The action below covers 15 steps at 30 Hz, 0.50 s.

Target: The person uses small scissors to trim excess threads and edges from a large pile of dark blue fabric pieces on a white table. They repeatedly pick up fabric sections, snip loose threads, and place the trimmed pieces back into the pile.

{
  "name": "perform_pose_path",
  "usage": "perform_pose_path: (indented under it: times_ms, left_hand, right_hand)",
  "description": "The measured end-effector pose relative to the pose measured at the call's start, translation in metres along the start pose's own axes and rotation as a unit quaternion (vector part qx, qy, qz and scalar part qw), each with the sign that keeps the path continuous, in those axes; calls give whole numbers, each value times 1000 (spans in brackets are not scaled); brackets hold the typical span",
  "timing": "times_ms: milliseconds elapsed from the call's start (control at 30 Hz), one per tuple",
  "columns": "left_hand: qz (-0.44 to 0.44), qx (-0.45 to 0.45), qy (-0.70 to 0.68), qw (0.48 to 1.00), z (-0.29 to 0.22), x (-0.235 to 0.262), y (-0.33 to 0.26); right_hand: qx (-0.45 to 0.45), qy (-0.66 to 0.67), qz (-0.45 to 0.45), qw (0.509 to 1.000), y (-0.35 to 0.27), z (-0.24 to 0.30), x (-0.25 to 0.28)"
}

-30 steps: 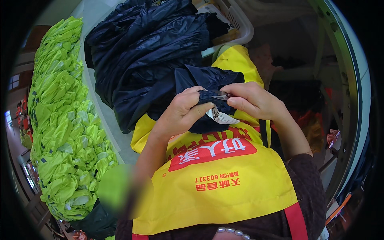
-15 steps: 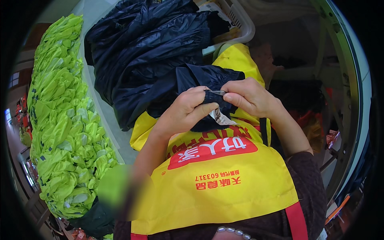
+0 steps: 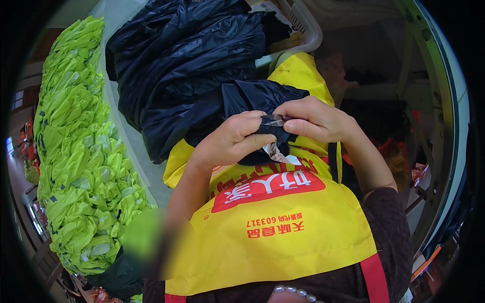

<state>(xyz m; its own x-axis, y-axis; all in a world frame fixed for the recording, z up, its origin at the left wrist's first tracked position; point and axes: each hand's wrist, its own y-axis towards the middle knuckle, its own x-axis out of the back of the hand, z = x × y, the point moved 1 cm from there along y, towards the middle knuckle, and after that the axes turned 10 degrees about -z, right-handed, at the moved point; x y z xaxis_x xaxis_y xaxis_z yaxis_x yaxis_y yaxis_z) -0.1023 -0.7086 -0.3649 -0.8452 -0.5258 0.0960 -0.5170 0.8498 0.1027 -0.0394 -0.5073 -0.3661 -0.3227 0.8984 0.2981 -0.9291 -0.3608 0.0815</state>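
Note:
My left hand (image 3: 236,137) is closed, pinching the gathered elastic edge of a dark navy garment (image 3: 202,108) between thumb and fingers. A white label (image 3: 277,153) with dark print hangs from that edge just below my thumb. Close against it, my right hand (image 3: 317,120) is closed around small metal thread snips (image 3: 274,121). Only their blades show, pointing left at the garment's edge; my fingers hide the rest. Under both hands lies the yellow apron (image 3: 283,257) that I wear, with a red printed patch.
A large heap of dark shiny garments (image 3: 177,55) covers the table ahead. Bright yellow-green garments (image 3: 81,151) are piled along the left. At the far side stands a white plastic basket (image 3: 314,35). A curved metal frame (image 3: 429,65) rises on the right.
My right hand has shifted slightly left and up, and the snips' blades show more clearly against the elastic edge. The label has swung a little down and right. My left hand keeps its pinch.

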Motion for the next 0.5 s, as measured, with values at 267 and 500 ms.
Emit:
perform_pose_path:
  times_ms: [267,500]
  left_hand:
    - [22,14,-1,1000,2,1,1]
    - [37,44,-7,998,0,1,3]
  right_hand:
    - [11,-42,-19,999,-1,1,-3]
    - [15,-51,-36,998,-3,-5,-7]
